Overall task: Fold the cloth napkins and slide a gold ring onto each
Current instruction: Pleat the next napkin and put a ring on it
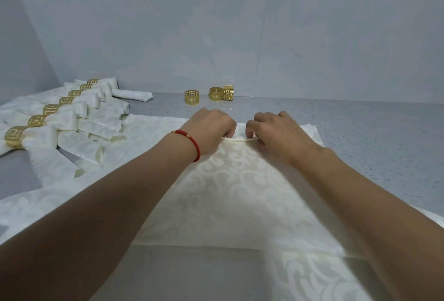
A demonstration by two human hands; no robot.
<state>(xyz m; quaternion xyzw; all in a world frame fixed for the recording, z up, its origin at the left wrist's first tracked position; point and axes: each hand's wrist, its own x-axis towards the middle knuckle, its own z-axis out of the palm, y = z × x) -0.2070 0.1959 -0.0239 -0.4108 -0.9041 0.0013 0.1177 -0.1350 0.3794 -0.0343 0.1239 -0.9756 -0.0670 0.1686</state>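
A cream patterned napkin (240, 192) lies spread on the grey counter in front of me. My left hand (211, 125) and my right hand (276, 132) sit side by side at its far edge, fingers curled, each pinching a small raised fold (240, 139) of the cloth. A red cord bracelet is on my left wrist. Three loose gold rings stand beyond my hands near the wall: one (192, 97) alone, and two (216, 94) (228, 93) touching.
At the left lies a row of several folded napkins (67, 118), each wearing a gold ring. A rolled napkin without a ring (132, 94) lies behind them. More cream cloth (312, 276) lies under the napkin at the near edge. A pale wall (240, 36) backs the grey counter (372, 132).
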